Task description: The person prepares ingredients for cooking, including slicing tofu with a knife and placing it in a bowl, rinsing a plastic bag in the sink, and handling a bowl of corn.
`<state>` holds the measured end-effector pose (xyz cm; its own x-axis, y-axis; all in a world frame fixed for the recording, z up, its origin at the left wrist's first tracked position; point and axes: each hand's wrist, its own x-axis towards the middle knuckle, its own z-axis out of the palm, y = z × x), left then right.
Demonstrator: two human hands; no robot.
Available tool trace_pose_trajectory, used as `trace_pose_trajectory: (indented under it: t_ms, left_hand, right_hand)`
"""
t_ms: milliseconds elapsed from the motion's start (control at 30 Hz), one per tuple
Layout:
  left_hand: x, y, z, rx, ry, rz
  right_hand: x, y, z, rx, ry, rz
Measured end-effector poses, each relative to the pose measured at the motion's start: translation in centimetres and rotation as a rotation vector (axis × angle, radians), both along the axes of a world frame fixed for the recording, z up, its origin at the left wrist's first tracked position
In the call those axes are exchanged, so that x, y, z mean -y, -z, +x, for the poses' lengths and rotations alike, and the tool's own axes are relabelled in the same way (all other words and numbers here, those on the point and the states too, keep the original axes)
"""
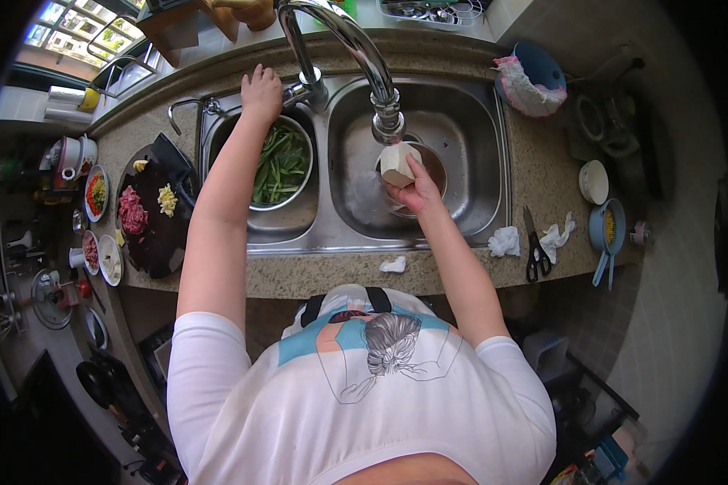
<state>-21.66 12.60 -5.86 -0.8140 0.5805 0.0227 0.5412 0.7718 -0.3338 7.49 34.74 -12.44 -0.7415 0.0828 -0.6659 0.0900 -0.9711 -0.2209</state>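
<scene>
My left hand (262, 91) reaches to the side handle of the chrome faucet (346, 30); its palm side is hidden, so I cannot tell whether it grips the handle. Under the spout, my right hand (417, 189) holds a pale, cut block of food (397, 165), its kind unclear. A round metal bowl (441, 173) sits below in the right basin (473, 200) of the steel sink. Beside the block is a blurred, translucent patch, perhaps plastic or water. Green leafy vegetables (279, 160) fill a metal bowl (310, 159) in the left basin, partly behind my left forearm.
Left of the sink, a dark round board (151, 251) carries minced meat (133, 211), chopped garlic (167, 200) and a cleaver (173, 160). Small dishes stand beside it. Scissors (534, 245), crumpled tissues (503, 241) and a blue strainer (608, 224) lie to the right.
</scene>
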Motion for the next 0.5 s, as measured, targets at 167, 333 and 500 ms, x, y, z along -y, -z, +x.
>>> trace_pose_trajectory:
  t_ms: [167,333,500]
  left_hand:
    - [-0.4,-0.4,1.4,-0.018,0.016,0.054]
    - [1.4,1.3,1.2,-0.044,0.013,0.198]
    - [2.2,1.9,1.5,-0.059,0.043,0.266]
  right_hand:
    - [0.3,1.8,-2.5,0.011,0.009,0.039]
    - [1.0,2.5,-3.8,0.015,-0.032,0.03]
    - [1.2,3.5,-5.1,-0.021,-0.025,-0.024]
